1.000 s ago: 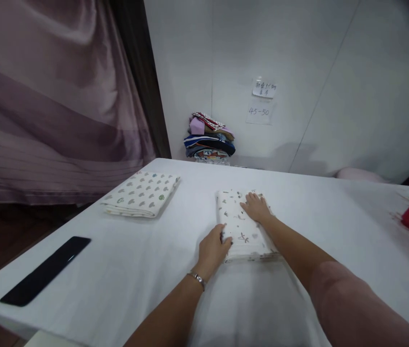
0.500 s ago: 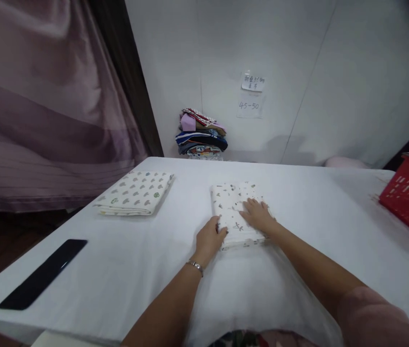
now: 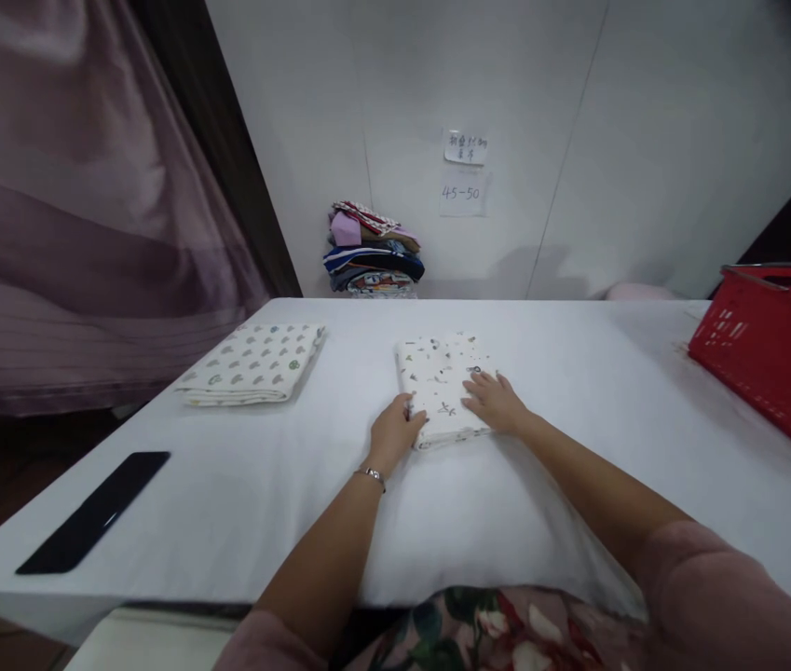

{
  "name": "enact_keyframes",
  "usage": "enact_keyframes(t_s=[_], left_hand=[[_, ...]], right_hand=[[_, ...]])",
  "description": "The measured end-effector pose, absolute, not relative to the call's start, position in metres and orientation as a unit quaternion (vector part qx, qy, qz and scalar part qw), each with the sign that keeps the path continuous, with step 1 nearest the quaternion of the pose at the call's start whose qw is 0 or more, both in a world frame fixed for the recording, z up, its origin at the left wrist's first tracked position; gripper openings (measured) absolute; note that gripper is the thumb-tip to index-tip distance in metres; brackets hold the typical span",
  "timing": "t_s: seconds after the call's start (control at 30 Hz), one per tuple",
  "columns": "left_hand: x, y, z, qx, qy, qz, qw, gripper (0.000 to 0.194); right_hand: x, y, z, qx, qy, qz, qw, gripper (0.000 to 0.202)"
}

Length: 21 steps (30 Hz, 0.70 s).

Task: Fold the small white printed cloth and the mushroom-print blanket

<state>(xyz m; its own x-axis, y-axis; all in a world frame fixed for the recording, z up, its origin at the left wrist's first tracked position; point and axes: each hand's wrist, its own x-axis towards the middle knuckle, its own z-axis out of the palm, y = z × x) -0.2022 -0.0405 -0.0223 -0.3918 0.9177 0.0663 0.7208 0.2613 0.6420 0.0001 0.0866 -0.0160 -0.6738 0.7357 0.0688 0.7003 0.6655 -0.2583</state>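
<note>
Folded white cloth, scattered small dark prints, lies flat on the white-covered desk; used as landmark for everything below. It sits between the person's two hands, in contact with both.

Left hand: at the cloth's left edge, close to its near corner, thumb on top, fingers bent at the side. Can't tell if the edge is actually pinched. Silver-coloured bracelet on that wrist, nearer the person than the cloth.

Right hand: palm down, fingers spread over the cloth's right part toward its near side, resting on it, not gripping. Most of the cloth's top lies to the left of this hand and beyond it. Forearm runs back from the cloth's right side to a pink sleeve.

Left of the cloth, apart from it: second folded white cloth, gray mushroom-like motifs in rows, a few green. Left of the cloth and nearer the person: flat black slab, glossy, set at a slant. Well right of the cloth: red plastic basket, slotted sides, partly cut off by the frame. Beyond the cloth, slightly left, past the desk's far edge: stack of folded fabrics, mixed colours.
</note>
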Motion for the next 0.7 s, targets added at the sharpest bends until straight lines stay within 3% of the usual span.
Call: enact_keyframes(t_s=[0.1,0.27,0.33,0.53,0.7], left_hand=[[-0.203,-0.041,-0.023,0.532,0.774,0.303,0.159,0.040],[-0.205,-0.044,-0.024,0.552,0.742,0.338,0.173,0.041],[-0.203,-0.047,-0.023,0.551,0.742,0.345,0.164,0.043],[-0.186,-0.059,-0.017,0.585,0.742,0.314,0.086,0.055],[-0.177,-0.073,-0.024,0.638,0.717,0.278,0.033,0.052]], right_hand=[[0.012,0.083,-0.018,-0.391,-0.896,0.154,0.145,0.044],[0.033,0.075,-0.017,-0.449,-0.773,0.267,0.359,0.034],[0.045,0.068,-0.019,-0.479,-0.714,0.309,0.408,0.033],[0.077,0.051,-0.036,-0.534,-0.600,0.349,0.482,0.037],[0.092,0.048,-0.040,-0.542,-0.599,0.381,0.450,0.041]])
